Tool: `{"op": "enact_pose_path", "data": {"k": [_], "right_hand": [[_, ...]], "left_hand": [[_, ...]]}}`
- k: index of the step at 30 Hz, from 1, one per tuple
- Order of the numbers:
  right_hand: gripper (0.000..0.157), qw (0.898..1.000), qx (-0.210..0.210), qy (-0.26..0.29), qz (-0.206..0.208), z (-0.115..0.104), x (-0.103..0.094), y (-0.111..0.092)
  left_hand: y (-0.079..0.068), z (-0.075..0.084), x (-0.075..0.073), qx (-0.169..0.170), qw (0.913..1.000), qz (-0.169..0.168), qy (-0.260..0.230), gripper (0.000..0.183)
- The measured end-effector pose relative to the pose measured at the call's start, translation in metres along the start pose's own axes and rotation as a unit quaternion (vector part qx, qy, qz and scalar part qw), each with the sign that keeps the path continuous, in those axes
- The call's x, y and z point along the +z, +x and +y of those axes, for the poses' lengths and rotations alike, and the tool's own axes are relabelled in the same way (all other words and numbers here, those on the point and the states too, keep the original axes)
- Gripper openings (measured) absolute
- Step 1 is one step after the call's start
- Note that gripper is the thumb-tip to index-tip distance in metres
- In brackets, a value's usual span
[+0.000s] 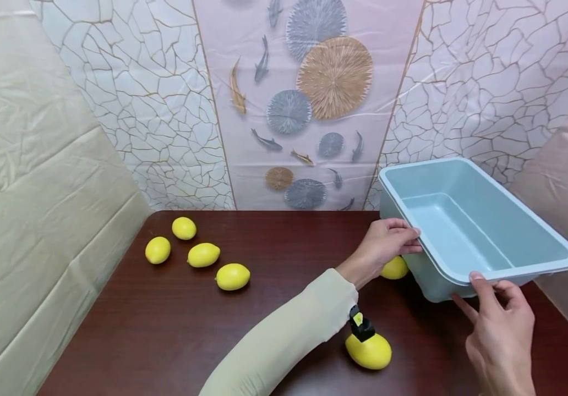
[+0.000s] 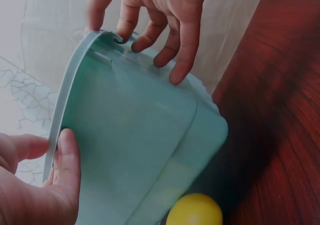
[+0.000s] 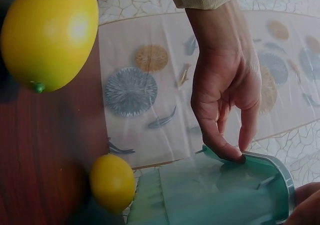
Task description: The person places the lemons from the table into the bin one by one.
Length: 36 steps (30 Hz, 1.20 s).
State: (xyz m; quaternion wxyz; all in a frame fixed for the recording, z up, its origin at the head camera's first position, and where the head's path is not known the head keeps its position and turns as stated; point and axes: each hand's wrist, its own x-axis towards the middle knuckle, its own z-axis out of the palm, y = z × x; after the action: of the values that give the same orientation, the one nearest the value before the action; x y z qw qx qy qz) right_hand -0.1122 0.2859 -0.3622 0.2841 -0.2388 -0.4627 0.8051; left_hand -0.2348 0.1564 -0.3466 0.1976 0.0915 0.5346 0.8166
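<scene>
A light blue plastic bin (image 1: 482,220) stands tilted at the right of the table, with nothing inside. My left hand (image 1: 385,242) pinches its left rim between thumb and fingers. At the near corner, my right hand (image 1: 504,324) grips the rim, thumb on top and fingers beneath. The left wrist view shows the bin's outer wall (image 2: 125,130) between both hands. One lemon (image 1: 394,268) lies close beside the bin, partly hidden by my left hand. Nearer to me, another lemon (image 1: 369,352) sits below my left wrist; it looms large in the right wrist view.
Several lemons (image 1: 233,276) lie scattered on the left part of the dark red-brown table (image 1: 175,330). Patterned cloth (image 1: 313,137) hangs behind the table, and pale cloth (image 1: 26,220) borders it on the left. A small black device (image 1: 361,324) is strapped at my left wrist.
</scene>
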Motion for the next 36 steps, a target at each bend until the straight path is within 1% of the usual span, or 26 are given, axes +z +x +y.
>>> {"op": "enact_pose_path", "data": {"k": [5, 12, 15, 20, 24, 31, 36], "right_hand": [[0.022, 1.0, -0.015, 0.004, -0.012, -0.004, 0.003, -0.004], [0.019, 0.999, -0.023, 0.013, -0.043, -0.011, 0.008, -0.009], [0.017, 0.998, -0.022, 0.014, -0.054, -0.012, 0.01, -0.011], [0.016, 0.998, -0.019, 0.001, -0.055, -0.015, 0.016, -0.014], [0.018, 0.998, -0.019, -0.008, -0.061, -0.016, 0.021, -0.016], [0.019, 0.994, -0.032, -0.01, -0.101, -0.014, 0.027, -0.02], [0.016, 0.991, -0.039, -0.037, -0.124, -0.011, 0.029, -0.023]], "left_hand": [[-0.006, 0.006, -0.001, 0.008, 0.9999, 0.001, -0.007, 0.008], [-0.016, 0.015, -0.01, 0.02, 0.9996, -0.018, -0.008, 0.003], [-0.019, 0.018, -0.012, 0.028, 0.9994, -0.019, -0.007, 0.005], [-0.023, 0.02, -0.016, 0.035, 0.9989, -0.025, -0.021, 0.008], [-0.027, 0.023, -0.022, 0.04, 0.9987, -0.025, -0.019, 0.007], [-0.034, 0.027, -0.031, 0.054, 0.998, -0.017, -0.026, 0.004], [-0.039, 0.028, -0.038, 0.057, 0.9978, -0.01, -0.033, 0.004]]}}
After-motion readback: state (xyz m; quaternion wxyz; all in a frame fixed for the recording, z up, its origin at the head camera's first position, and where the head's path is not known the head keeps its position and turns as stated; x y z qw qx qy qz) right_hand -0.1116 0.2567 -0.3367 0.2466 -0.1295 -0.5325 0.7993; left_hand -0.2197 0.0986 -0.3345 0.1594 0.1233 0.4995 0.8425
